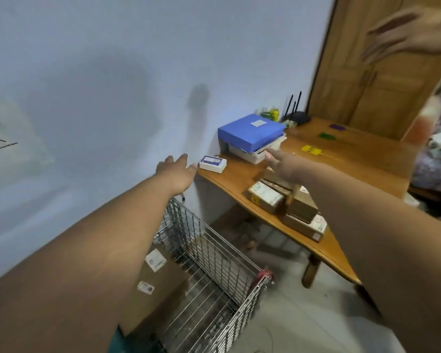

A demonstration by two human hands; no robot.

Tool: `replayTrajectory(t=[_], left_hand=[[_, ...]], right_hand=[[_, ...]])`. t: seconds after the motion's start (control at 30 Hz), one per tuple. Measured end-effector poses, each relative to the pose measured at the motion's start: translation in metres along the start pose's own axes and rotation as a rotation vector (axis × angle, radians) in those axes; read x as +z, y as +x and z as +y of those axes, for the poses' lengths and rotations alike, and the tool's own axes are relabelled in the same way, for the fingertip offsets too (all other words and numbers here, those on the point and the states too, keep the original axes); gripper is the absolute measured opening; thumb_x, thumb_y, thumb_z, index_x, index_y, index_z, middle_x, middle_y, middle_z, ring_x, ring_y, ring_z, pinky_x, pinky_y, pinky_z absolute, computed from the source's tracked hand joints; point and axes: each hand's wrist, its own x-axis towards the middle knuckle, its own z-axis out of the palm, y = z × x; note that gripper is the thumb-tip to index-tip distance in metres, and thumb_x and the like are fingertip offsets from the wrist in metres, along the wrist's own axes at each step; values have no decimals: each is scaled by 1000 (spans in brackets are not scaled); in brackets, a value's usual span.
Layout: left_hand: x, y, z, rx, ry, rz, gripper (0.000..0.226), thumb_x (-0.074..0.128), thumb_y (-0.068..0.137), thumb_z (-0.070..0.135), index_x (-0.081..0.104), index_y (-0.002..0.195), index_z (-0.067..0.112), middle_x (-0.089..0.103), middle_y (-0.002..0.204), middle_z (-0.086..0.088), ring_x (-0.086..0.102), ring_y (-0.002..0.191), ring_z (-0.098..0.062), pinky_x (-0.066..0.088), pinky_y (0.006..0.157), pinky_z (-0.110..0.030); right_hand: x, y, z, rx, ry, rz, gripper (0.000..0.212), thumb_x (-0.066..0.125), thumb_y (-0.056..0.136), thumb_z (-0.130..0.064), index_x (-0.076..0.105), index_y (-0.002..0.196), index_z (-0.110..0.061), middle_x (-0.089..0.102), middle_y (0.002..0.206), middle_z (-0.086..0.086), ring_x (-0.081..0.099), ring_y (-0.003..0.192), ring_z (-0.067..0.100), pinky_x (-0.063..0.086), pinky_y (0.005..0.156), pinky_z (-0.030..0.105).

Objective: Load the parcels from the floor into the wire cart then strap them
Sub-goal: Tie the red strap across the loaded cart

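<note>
The wire cart (214,253) stands by the wall below my arms, with one large cardboard parcel (158,284) inside. Several brown cardboard parcels (285,202) are stacked on the wooden table's near edge. My left hand (178,171) stretches forward above the cart's far rim, fingers straight, holding nothing. My right hand (283,161) reaches over the stacked parcels toward a blue box (251,131), fingers extended and empty. A small white and purple box (212,163) lies at the table corner between my hands.
The wooden table (354,159) carries yellow (311,149), green and purple tags and a black router (298,115). Another person's blurred hand (413,34) hovers at the top right before a wooden wardrobe. A pale wall runs along the left.
</note>
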Motion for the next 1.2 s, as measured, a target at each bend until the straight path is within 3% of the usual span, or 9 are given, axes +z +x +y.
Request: replayTrajectory(t=[0.23, 0.47, 0.63, 0.73, 0.8, 1.0, 1.07, 1.13, 1.2], left_hand=[[50, 34, 66, 85, -25, -29, 58, 25, 101, 46, 24, 153, 22, 32, 151, -18, 32, 137, -37, 29, 113, -42], [118, 38, 88, 87, -116, -70, 46, 40, 100, 41, 48, 137, 14, 52, 136, -14, 50, 123, -35, 42, 101, -45], [210, 27, 64, 33, -122, -365, 37, 50, 98, 26, 51, 132, 13, 58, 128, -12, 58, 112, -29, 50, 97, -42], [266, 22, 44, -2, -148, -512, 31, 46, 98, 14, 54, 127, 18, 61, 115, -8, 62, 94, -22, 52, 72, -31], [299, 23, 33, -21, -175, -572, 33, 46, 97, 10, 55, 128, 20, 60, 121, -7, 61, 91, -17, 47, 65, -25], [385, 33, 11, -99, -325, -691, 43, 42, 97, 0, 52, 135, 16, 53, 135, -7, 55, 111, -21, 46, 89, -26], [409, 35, 7, -122, -370, -728, 47, 44, 93, -7, 52, 133, 16, 52, 137, -6, 55, 110, -18, 46, 85, -24], [426, 36, 8, -125, -401, -764, 49, 46, 91, -11, 51, 133, 12, 52, 138, -8, 56, 111, -20, 47, 80, -23], [440, 35, 11, -86, -417, -775, 42, 50, 92, -6, 54, 130, 11, 58, 131, -9, 58, 113, -23, 48, 85, -28]], right_hand=[[3, 10, 59, 35, 174, -20, 59, 20, 98, -62, 16, 154, -42, 10, 164, -3, 6, 151, 29, 10, 121, 54], [49, 15, 90, 26, 317, -42, 46, 32, 102, -51, 40, 145, -38, 39, 154, 1, 36, 140, 27, 30, 112, 44], [150, 22, 117, 37, 289, -226, 40, 40, 103, -31, 45, 143, -32, 49, 144, 2, 49, 123, 21, 41, 97, 36], [221, 35, 136, 20, 129, -329, 52, 40, 100, -11, 39, 147, -36, 43, 150, 4, 48, 129, 22, 42, 99, 33], [256, 42, 146, -3, 47, -410, 68, 42, 94, 4, 33, 150, -33, 36, 156, 2, 42, 136, 22, 40, 107, 31], [335, 64, 164, -40, -13, -445, 71, 48, 91, 2, 30, 152, -29, 34, 157, 3, 35, 141, 25, 32, 113, 31], [353, 69, 169, -51, -10, -451, 72, 48, 90, 3, 31, 152, -28, 35, 156, 3, 36, 141, 23, 31, 114, 30], [362, 72, 171, -78, 12, -456, 67, 48, 88, 5, 39, 149, -23, 41, 151, 4, 42, 136, 22, 32, 112, 27], [370, 76, 173, -87, -4, -461, 51, 49, 88, 3, 55, 134, -17, 56, 134, 7, 54, 121, 23, 40, 102, 27]])
